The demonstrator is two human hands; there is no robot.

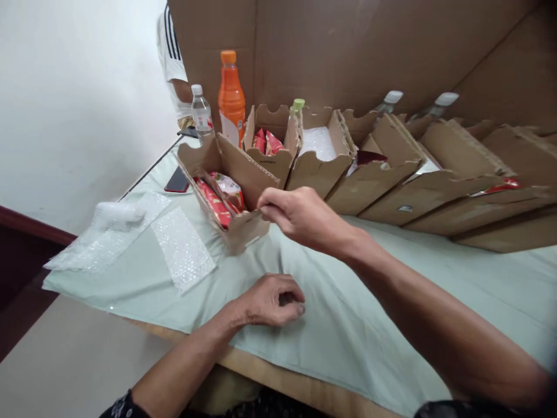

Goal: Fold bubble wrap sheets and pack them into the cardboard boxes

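My right hand [296, 217] pinches the near right corner of an open cardboard box [248, 232], which stands at an angle in front of the row. Red packets [214, 203] and a white and red packet [228, 188] lie inside that box. Nearer the table's front edge, my left hand [275, 299] is over the pale green cloth [339, 342], fingers curled with a gap between thumb and forefinger and nothing in them. To its left lies a flat bubble-wrap piece [183, 248].
Several cardboard boxes [319, 180] run to the right. Behind stand an orange bottle [231, 98] and a clear bottle [201, 113]. More bubble wrap [108, 235] and a phone [177, 180] lie left. A person's white sleeve [172, 46] shows beyond.
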